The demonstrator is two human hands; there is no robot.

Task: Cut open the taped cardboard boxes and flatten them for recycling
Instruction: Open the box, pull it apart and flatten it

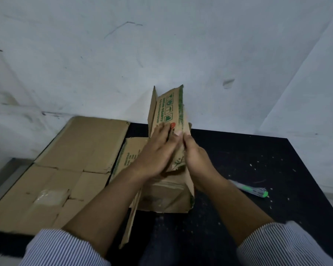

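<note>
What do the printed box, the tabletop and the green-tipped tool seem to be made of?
Printed box: brown cardboard, matte, judging by its creases, torn edges and green ink. Tabletop: hard, dark, matte surface flecked with pale crumbs; material unclear. Green-tipped tool: probably plastic, with a clear, slightly glossy body and green parts; blurred.

place: plain workroom or back room, exact kind unclear | far: bare white wall (161, 54), scuffed and stained | near: black table (258, 160) speckled with pale scraps | left: flattened cardboard (75, 160) lying on it | right: green-tipped tool (252, 190)
</note>
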